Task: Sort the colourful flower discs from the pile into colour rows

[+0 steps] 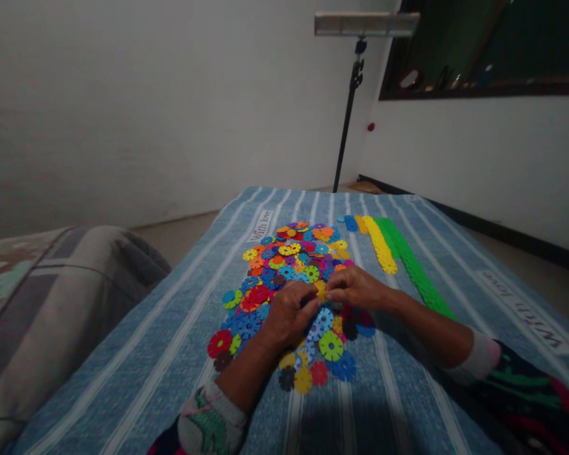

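Observation:
A heap of notched plastic discs (248, 323) in many colours is spread over the striped cloth. Above its middle, my left hand (291, 311) and my right hand (358, 287) come together at a yellow notched disc (320, 291). My right thumb and fingertips pinch its right side. The left fingers are curled closed against its other side, though their tips are partly hidden. A light green disc (330, 345) and a red disc (319, 373) lie in front of my hands.
Right of the heap are a yellow row of discs (380, 246) and a longer green row (420, 275), with short blue and orange rows at the far end. Striped cloth (137, 354) covers the table. A lamp stand (345, 126) rises behind it; a draped grey fabric (85, 297) is at left.

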`<state>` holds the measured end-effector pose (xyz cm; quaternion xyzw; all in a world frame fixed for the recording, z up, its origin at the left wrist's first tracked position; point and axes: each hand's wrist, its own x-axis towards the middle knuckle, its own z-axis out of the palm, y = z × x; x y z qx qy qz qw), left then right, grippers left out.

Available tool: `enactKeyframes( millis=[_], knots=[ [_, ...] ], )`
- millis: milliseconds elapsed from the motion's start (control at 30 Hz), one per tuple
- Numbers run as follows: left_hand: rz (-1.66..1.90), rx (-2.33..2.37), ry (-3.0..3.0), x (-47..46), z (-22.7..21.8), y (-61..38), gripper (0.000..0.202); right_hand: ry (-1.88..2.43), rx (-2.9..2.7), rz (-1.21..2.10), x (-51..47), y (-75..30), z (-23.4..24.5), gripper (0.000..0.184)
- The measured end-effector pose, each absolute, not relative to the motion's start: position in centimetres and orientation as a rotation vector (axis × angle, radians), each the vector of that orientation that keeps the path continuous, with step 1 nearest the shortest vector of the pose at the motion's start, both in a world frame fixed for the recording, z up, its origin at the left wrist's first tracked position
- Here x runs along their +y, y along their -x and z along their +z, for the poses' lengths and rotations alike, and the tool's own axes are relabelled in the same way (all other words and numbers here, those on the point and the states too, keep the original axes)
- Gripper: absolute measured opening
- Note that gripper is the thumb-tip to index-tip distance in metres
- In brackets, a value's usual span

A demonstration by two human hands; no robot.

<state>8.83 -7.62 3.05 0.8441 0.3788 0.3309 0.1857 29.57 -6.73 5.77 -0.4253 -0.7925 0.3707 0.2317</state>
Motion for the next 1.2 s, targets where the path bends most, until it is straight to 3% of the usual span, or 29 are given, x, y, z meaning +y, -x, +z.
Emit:
enactKeyframes(
  millis=[167, 500, 667, 833, 1200],
  knots=[
    [0.922, 0.867, -2.539, -8.0, 2.5, -9.6, 0.013, 1.302, -2.101, 0.94, -7.8, -31.3, 5.6, 0.019],
    [0.497, 0.81, -2.659, -9.2, 3.1, -10.6, 0.025, 1.337, -2.023, 0.962, -9.1, -33.0, 4.5, 0.017],
    [0.565, 0.815, -2.591, -8.7, 2.3, -11.1, 0.023, 1.339, -1.955, 1.005, -9.4, -33.1, 4.5, 0.019],
    [0.724, 0.823, -2.421, -8.3, 2.1, -11.2, 0.004, 1.307, -1.912, 1.116, -9.8, -33.0, 4.6, 0.023],
    [0.97, 0.912, -2.019, -7.8, 2.4, -10.8, 0.011, 1.263, -1.931, 1.106, -9.8, -31.4, 4.8, 0.025]
  ],
)
